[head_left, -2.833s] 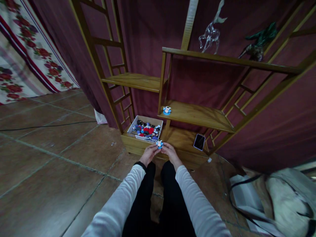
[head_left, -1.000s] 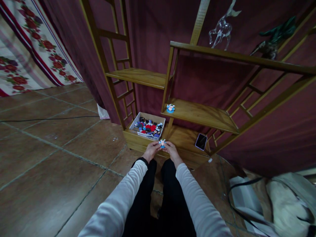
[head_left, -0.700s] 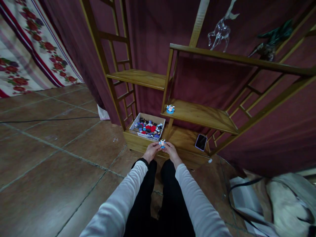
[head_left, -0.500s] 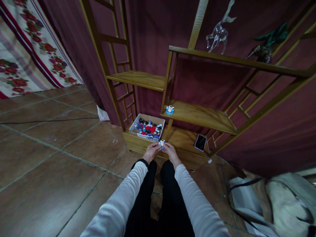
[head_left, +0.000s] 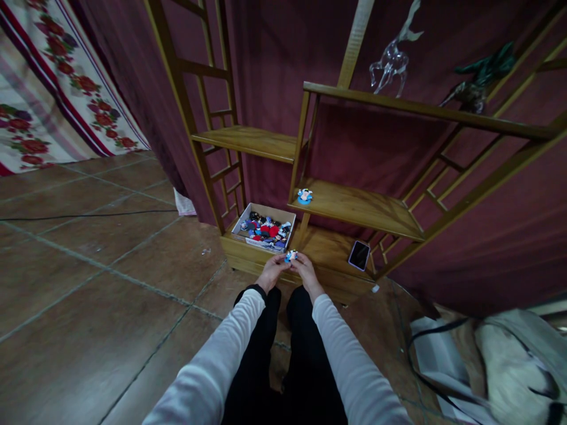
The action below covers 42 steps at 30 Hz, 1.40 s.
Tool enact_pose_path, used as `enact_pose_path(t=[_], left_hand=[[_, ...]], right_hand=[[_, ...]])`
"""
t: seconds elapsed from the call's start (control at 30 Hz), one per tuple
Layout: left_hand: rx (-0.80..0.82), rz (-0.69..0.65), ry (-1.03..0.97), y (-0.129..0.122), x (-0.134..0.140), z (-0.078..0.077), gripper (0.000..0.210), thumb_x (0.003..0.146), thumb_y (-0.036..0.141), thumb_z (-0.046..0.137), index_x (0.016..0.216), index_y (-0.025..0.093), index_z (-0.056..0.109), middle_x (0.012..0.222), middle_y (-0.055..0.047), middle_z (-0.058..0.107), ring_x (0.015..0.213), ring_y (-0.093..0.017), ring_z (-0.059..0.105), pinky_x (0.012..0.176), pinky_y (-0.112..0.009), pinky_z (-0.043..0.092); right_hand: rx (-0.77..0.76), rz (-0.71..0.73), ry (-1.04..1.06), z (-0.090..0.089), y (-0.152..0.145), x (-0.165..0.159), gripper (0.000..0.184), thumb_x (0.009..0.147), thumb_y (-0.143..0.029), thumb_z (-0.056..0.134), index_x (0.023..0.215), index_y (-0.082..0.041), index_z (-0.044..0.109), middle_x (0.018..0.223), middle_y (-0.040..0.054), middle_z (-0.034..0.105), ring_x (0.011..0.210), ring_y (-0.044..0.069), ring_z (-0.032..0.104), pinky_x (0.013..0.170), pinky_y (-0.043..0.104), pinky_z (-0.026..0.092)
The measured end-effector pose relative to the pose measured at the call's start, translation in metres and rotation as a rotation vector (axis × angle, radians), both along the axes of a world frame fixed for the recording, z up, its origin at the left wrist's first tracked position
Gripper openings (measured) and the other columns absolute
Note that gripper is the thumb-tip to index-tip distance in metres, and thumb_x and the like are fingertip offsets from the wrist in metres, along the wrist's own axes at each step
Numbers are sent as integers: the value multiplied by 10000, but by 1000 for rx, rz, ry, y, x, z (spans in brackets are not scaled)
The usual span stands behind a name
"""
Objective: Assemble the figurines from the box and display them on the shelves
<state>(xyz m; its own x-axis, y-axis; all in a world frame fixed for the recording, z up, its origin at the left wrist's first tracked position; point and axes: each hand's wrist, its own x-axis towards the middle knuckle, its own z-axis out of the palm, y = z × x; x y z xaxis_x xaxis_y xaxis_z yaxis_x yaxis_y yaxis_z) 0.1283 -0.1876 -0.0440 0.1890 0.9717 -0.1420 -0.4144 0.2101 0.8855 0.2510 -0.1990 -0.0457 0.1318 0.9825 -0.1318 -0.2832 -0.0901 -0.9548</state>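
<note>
Between my two hands is a small blue-and-pale toy figurine [head_left: 291,255], held in front of the low cabinet. My left hand [head_left: 271,271] pinches its left side, and the fingers of my right hand [head_left: 305,271] close on its right side. Just beyond my left hand, an open cardboard box [head_left: 293,227] is filled with several small figurines in red, black, white and purple. A similar figurine on a blue base [head_left: 305,196] stands upright at the left end of the middle shelf [head_left: 354,206].
A phone [head_left: 359,255] lies on the cabinet top at right. The upper shelf [head_left: 420,109] bears a clear glass deer [head_left: 392,62] and a dark green figure [head_left: 481,79]. A bag [head_left: 514,360] rests on the floor at right; a black cable [head_left: 88,216] crosses the tiles at left.
The figurine in my hands has tilted and turned a little, shifting slightly. Both hands stay at nearly the same place; the box and shelf figurine have not moved.
</note>
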Motion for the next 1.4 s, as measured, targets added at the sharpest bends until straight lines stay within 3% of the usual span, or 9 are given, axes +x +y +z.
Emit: enact_pose_path(t=[0.4,0.77,0.93,1.17,1.4], left_hand=[[88,87,142,2,5,-6,489,481,94,745,955,154,642,797,-18,646,687,-125,570,679,-254,457],[145,134,200,1,11,-5,619,476,63,736,1065,176,585,849,-13,599,702,-120,564,702,-270,476],[148,140,188,2,11,-8,544,474,63,743,982,168,579,850,-18,615,730,-126,575,711,-267,469],[90,172,126,3,7,-7,374,468,148,774,792,158,587,730,9,625,670,-115,563,713,-269,450],[50,148,95,2,2,-5,342,494,181,779,816,140,669,749,-27,672,708,-139,585,741,-283,437]], right_hand=[[-38,110,1,9,-3,-1,380,575,-343,703,923,-212,626,913,10,673,781,173,618,681,283,490],[-24,51,-22,7,0,-2,372,541,-321,707,879,-198,611,845,2,672,768,167,599,649,257,465],[-22,-33,-2,4,1,-2,433,508,-269,725,910,-210,576,841,-5,658,778,164,602,668,266,481],[-2,-15,87,0,-2,2,324,563,-283,701,853,-231,567,821,-17,657,733,154,629,706,317,518],[-26,-33,120,3,-3,1,306,580,-298,697,843,-232,555,800,-14,662,686,162,655,689,336,539]])
